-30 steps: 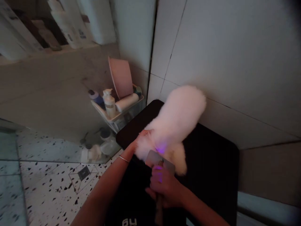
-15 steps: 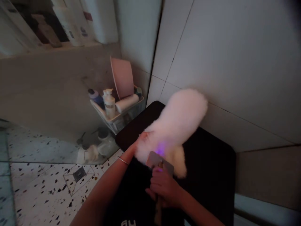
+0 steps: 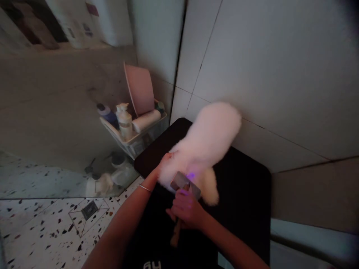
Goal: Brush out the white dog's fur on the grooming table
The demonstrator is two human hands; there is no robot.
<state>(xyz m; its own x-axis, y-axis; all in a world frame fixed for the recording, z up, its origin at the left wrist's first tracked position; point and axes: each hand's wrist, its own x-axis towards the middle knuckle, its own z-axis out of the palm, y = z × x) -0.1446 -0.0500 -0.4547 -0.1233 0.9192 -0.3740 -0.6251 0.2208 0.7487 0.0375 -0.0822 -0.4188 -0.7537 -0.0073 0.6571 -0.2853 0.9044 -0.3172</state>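
Observation:
A thick white fluffy body (image 3: pixel 215 130), like a dog or a plush form, leans across a black tabletop. No head or face shows on it. A cream furry leg-like part (image 3: pixel 210 188) hangs at its lower right. My left hand (image 3: pixel 167 158) grips its left side, the fingers partly sunk in the fur; a thin bangle circles the wrist. My right hand (image 3: pixel 185 209) is closed round the wooden handle of a slicker brush (image 3: pixel 181 182), whose flat rectangular head rests against the lower fur. A small violet glow shows beside the brush head.
The black tabletop (image 3: pixel 244 194) stands against a tiled wall (image 3: pixel 252 67). On the left, a rolling cart (image 3: pixel 131 140) holds a pink basin (image 3: pixel 140 89), a pump bottle (image 3: pixel 124 121) and other bottles. A floor drain (image 3: pixel 89 210) lies in the speckled floor.
The whole view has shifted slightly, so things sit a little further left. The brush in my right hand has tilted, its handle end swinging left and up. My left hand keeps its hold.

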